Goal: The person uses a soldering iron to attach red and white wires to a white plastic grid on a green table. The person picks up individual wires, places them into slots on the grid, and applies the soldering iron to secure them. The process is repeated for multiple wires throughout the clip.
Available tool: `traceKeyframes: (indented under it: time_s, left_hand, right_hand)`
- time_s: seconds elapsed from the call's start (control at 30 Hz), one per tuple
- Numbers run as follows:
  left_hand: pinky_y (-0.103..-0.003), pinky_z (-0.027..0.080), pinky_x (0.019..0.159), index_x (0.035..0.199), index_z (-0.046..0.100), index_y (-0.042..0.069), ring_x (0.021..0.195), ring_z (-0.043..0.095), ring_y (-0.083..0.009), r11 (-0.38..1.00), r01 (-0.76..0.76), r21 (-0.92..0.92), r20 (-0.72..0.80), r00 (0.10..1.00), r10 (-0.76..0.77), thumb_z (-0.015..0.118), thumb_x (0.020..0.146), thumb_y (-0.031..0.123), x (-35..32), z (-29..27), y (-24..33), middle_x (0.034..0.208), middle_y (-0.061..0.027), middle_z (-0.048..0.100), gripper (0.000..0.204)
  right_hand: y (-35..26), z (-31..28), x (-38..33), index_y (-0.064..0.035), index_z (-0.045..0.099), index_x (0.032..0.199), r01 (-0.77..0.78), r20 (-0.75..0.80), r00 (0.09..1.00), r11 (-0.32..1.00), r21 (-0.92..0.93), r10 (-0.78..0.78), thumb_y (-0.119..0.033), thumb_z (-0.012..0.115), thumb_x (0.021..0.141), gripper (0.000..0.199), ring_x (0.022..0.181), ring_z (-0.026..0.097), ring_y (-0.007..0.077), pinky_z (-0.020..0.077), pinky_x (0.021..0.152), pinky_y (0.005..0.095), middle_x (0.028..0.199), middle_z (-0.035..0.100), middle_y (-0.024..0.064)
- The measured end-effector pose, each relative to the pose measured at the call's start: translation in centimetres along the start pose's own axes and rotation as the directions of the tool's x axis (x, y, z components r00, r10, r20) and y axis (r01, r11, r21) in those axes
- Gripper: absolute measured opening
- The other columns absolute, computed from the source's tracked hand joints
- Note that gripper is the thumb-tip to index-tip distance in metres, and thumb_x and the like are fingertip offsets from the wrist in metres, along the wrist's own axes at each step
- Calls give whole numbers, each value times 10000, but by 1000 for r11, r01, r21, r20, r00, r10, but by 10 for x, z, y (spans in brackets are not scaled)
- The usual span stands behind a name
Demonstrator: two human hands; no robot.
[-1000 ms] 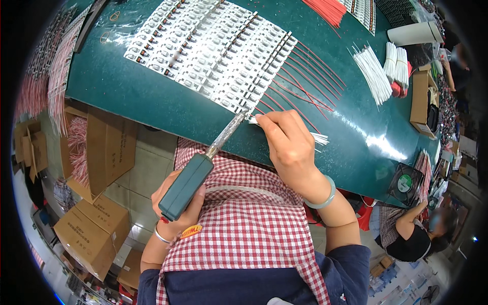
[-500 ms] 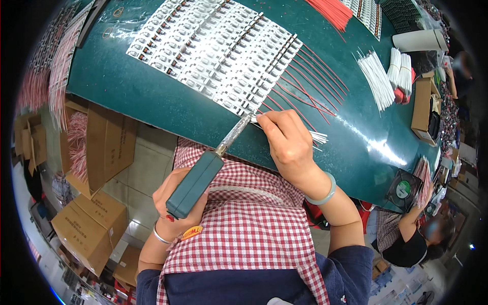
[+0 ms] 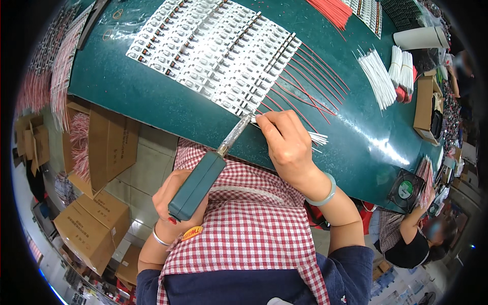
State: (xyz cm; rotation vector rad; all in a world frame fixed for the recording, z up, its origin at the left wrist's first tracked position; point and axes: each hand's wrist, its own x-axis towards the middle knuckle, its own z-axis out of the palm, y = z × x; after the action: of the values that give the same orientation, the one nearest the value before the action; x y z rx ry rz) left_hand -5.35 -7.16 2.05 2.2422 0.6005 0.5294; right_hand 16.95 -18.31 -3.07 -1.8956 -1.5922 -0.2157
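Note:
My left hand (image 3: 173, 201) grips the teal handle of a soldering iron (image 3: 201, 183), whose metal tip (image 3: 241, 127) reaches the near edge of a row of white strip boards (image 3: 218, 48) on the green table (image 3: 152, 109). My right hand (image 3: 287, 145) pinches a thin white wire (image 3: 317, 138) right at the iron's tip, resting on the table edge. Red wires (image 3: 305, 84) fan out from the boards' right end, just beyond my fingers.
Bundles of white wires (image 3: 378, 76) and red wires (image 3: 333, 10) lie at the far right. A cardboard box (image 3: 424, 104) and a small fan (image 3: 405, 189) sit at the table's right end. Another person (image 3: 406, 239) sits lower right. Cartons (image 3: 89, 226) stand on the floor at left.
The iron and my right hand have stayed together at the boards' near edge; the view has shifted slightly, with little else different.

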Motion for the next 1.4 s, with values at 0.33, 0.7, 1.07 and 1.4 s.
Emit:
traceKeyframes:
  time_s: [0.33, 0.7, 1.07, 1.4]
  left_hand:
    - [-300, 541, 605, 789, 650, -27, 667, 660, -253, 1000, -4, 4, -14, 1000, 4, 734, 626, -27, -2, 2, 1, 782, -129, 638, 183]
    - [-297, 533, 596, 795, 659, -28, 665, 656, -246, 999, 33, -32, -6, 999, -33, 734, 624, -26, -3, 3, 1, 777, -127, 632, 187]
    - [-301, 540, 610, 857, 663, -39, 682, 675, -257, 998, 41, 37, -21, 999, -40, 745, 661, -23, -19, 5, -7, 815, -147, 659, 213]
    - [-284, 482, 511, 1116, 624, -60, 642, 614, -166, 775, 453, -441, -17, 859, -511, 733, 794, -13, -13, 6, 5, 917, -153, 684, 343]
  right_hand:
    - [0, -1, 1, 56, 641, 963, 2, -1, 1000, 1000, 14, -2, 15, 662, 651, 315, 776, 583, 254, 512, 606, 322, 897, 600, 121]
    - [0, -1, 1, 57, 643, 960, 7, -3, 1000, 1000, 3, -7, 12, 659, 647, 316, 778, 583, 246, 516, 616, 316, 897, 600, 120]
    - [0, 0, 0, 48, 645, 948, 0, -14, 1000, 1000, -11, 0, 19, 654, 632, 318, 787, 585, 242, 516, 610, 316, 892, 601, 114]
    - [-1, 0, 1, 46, 644, 929, -5, -18, 1000, 1000, -10, 5, 27, 655, 626, 304, 767, 577, 242, 511, 601, 317, 877, 596, 113]
